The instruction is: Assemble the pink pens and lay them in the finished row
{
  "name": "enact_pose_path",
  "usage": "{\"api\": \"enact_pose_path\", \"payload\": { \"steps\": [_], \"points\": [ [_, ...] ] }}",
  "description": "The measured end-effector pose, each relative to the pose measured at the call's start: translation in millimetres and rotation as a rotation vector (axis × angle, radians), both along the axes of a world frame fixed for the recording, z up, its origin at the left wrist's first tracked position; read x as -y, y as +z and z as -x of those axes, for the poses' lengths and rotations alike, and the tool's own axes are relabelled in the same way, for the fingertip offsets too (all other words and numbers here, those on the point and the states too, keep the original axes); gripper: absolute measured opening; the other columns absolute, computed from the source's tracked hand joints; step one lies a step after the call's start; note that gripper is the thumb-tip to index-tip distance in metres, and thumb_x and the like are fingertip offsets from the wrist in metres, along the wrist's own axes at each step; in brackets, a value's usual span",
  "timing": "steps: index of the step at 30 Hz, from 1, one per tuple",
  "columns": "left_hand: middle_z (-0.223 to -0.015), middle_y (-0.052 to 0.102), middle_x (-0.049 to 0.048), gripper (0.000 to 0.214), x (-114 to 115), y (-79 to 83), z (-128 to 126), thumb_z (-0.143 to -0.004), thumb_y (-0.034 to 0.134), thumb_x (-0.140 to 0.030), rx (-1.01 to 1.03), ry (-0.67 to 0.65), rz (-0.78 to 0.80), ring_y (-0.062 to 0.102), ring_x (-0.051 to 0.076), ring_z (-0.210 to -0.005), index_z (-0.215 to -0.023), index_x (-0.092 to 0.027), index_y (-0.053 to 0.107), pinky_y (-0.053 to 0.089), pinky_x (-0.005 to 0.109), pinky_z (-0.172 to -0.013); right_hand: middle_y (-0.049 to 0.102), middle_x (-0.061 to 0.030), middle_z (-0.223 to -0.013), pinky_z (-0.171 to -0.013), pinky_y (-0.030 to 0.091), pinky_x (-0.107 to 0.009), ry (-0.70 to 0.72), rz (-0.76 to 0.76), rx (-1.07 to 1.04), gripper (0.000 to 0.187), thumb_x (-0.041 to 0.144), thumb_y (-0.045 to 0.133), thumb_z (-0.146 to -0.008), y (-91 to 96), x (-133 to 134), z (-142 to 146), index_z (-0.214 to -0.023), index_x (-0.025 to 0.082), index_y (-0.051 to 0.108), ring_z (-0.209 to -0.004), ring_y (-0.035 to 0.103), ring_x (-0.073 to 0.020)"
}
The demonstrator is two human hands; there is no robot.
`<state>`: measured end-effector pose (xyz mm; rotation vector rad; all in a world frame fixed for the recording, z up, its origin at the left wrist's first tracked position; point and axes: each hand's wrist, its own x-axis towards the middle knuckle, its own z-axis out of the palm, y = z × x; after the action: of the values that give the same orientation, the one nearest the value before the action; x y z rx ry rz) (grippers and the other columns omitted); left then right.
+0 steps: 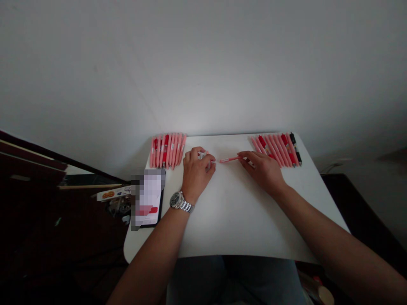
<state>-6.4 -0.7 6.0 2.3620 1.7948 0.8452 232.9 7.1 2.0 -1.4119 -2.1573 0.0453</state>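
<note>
Above the middle of the table, my right hand (262,168) pinches a pink pen (229,159) near one end. The pen points left, with a small pale label on its side. My left hand (197,167), with a metal watch (179,201) at the wrist, curls its fingers round a whitish, partly see-through thing (201,155) mostly hidden by them. A small gap separates the pen tip from the left fingertips. Beyond my right hand lies a row of pink, red and black pens (280,148). Left of my left hand is another row of pink and red pens (168,149).
A phone (149,199) with a lit screen lies at the left edge of the white table (244,224). The back edge meets a pale wall (210,76). Dark furniture stands to the right, and assorted items lie below the table's left side.
</note>
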Motion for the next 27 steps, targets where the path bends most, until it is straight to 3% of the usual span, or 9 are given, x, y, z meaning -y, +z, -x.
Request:
{"api": "enact_pose_path", "payload": {
  "steps": [27],
  "points": [
    [-0.127,0.054,0.0071,0.013,0.2,0.9,0.0,-0.091,0.069,-0.026,-0.002,0.002,0.012,0.049,0.029,-0.117,-0.103,-0.028,0.073,0.043,0.046,-0.100,0.075,-0.0068,-0.107,-0.072,0.054,-0.030,0.094,-0.089,-0.078,0.020,0.025,0.056,-0.102,3.3,1.1,1.7,-0.117,0.023,0.069,-0.090,0.072,-0.0204]
  ]
}}
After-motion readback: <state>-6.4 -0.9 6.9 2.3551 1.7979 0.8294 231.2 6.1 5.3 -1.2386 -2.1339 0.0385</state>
